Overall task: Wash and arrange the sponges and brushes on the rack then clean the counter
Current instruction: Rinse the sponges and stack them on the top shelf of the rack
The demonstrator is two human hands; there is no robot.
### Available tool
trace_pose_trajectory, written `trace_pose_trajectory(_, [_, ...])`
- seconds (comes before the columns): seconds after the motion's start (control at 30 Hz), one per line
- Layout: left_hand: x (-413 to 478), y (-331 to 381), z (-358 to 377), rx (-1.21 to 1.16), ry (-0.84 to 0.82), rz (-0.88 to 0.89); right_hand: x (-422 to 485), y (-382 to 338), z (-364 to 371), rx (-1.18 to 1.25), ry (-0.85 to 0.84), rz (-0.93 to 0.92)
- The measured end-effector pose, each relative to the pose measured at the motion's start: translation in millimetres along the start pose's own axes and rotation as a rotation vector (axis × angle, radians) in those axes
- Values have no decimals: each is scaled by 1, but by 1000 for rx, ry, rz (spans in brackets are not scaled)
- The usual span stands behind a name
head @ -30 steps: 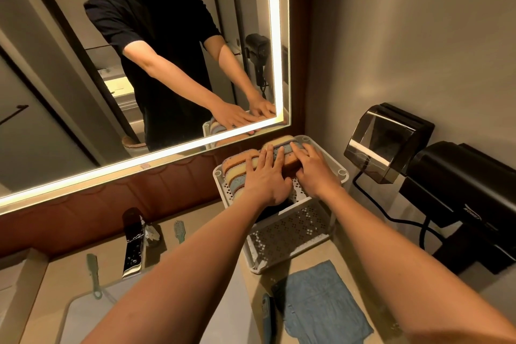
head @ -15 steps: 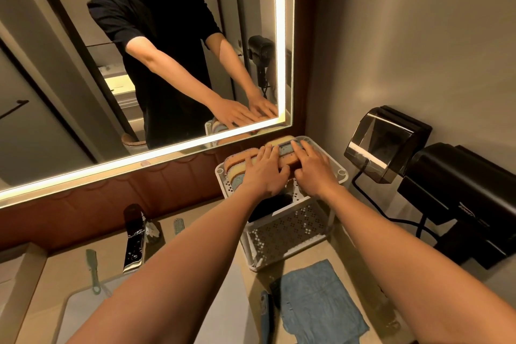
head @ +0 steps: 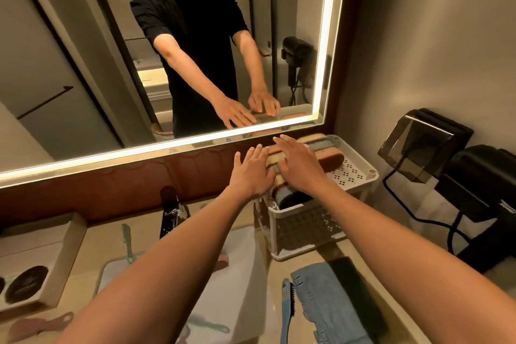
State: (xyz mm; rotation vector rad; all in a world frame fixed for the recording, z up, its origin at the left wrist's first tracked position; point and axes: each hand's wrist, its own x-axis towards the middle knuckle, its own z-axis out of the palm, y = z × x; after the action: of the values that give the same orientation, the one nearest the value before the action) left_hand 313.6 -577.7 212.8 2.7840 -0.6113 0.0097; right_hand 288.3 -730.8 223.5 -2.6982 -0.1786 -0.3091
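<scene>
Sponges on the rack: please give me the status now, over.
Left hand and right hand open, flat on sponges. Sponges lined on rack top. Blue brush on counter, not racked.

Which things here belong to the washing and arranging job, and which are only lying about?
For the job: sponges, white rack, blue brush, green brush, blue cloth, sink.
Only lying about: black hair dryer, dark wall dispenser, mirror.

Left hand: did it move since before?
Yes. The left hand slid leftward across the rack: earlier it lay over the sponges well inside it, now it is at the rack's left edge, fingers straight.
</scene>
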Motion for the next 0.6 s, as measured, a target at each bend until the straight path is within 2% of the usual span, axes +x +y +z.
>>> trace_pose_trajectory(0.3, [-56, -88, 12, -27, -30, -127, -1, -85, 61, -86, -65, -115])
trace_pose_trajectory(0.4, [-76, -105, 14, -105, 7, -124, -4, -99, 83, -125, -145, -161])
trace_pose_trajectory(0.6, [-110, -135, 41, -148, -34, -121, -17, -112, 137, -166, -291, -213])
